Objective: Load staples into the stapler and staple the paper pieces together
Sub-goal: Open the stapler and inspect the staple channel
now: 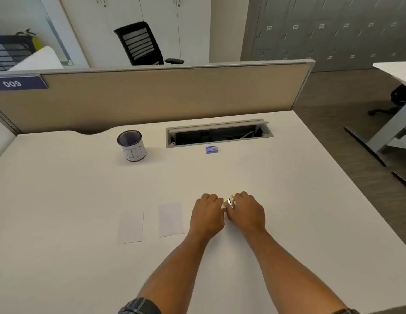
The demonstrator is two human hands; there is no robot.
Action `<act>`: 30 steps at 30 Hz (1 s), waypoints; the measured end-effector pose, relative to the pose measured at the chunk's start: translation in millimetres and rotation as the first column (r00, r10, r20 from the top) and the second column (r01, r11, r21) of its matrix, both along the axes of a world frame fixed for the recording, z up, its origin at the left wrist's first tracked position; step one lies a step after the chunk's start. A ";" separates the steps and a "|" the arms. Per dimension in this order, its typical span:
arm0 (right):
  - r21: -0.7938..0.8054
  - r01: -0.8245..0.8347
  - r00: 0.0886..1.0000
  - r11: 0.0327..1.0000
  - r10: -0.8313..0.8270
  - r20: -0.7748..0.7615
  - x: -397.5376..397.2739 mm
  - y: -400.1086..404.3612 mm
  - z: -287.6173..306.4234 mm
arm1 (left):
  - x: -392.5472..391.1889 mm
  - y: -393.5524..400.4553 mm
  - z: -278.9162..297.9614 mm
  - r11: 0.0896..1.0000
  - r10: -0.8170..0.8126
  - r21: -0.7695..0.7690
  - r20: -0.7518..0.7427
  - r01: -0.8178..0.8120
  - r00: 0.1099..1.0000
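Stapler (230, 202), yellow and metal: you are holding it low over the near table (288, 223), left hand (207, 215) and right hand (248, 213) each curling a grip around it. Keep it steady while opening. Staple box (211, 149) is sitting far; two paper pieces (171, 219) are lying left.

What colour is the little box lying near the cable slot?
Blue and white, the small box, seen in the head view.

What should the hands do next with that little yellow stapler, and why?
Probably reach for the staple box by the cable slot. Both the left hand and right hand grip the stapler, apparently pulled open, and the two paper pieces lie unstapled.
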State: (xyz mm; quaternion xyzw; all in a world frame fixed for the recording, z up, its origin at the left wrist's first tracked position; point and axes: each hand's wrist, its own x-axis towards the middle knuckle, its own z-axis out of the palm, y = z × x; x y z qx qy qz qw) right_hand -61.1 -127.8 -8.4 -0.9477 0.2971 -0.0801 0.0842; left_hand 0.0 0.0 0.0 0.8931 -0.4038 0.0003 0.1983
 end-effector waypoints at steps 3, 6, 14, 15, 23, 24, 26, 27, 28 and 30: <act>0.038 0.030 0.997 0.999 -0.027 -0.076 0.5 2.1 -0.8 | -5.1 -3.8 -3.6 1.000 0.006 0.011 -0.042 -0.006 0.999; 0.122 0.084 0.992 0.989 -0.071 -0.104 0.8 4.5 -0.1 | -9.5 -3.7 -5.3 1.000 0.004 0.000 -0.068 -0.004 0.998; 0.307 0.172 0.985 0.936 -0.169 -0.037 5.1 4.3 -4.0 | -10.7 -7.0 -7.5 0.998 0.016 -0.053 -0.127 -0.023 0.992; 0.335 0.174 0.983 0.926 -0.182 -0.009 3.7 4.6 -4.9 | -11.8 -8.0 -5.8 0.997 0.026 -0.065 -0.149 -0.036 0.988; 0.611 0.036 0.930 0.790 -0.251 0.269 1.2 3.5 -1.3 | -11.5 -12.2 6.7 0.894 0.222 -0.204 -0.572 -0.399 0.789; 0.641 0.004 0.925 0.767 -0.247 0.290 1.4 3.3 -0.4 | -9.3 -11.7 8.2 0.868 0.219 -0.229 -0.622 -0.441 0.752; 0.689 -0.050 0.914 0.723 -0.245 0.323 0.8 3.5 1.4 | -4.9 -10.1 12.2 0.829 0.183 -0.251 -0.722 -0.500 0.667; 0.712 -0.081 0.911 0.697 -0.238 0.337 -0.1 4.0 1.9 | -2.1 -9.1 13.2 0.823 0.153 -0.253 -0.764 -0.509 0.627; 0.735 -0.119 0.910 0.667 -0.223 0.350 -1.9 4.9 2.0 | 0.7 -7.5 13.5 0.823 0.113 -0.256 -0.801 -0.507 0.587; 0.775 -0.196 0.910 0.601 -0.182 0.372 -5.5 7.6 2.0 | 5.7 -2.7 13.7 0.809 0.010 -0.279 -0.873 -0.517 0.487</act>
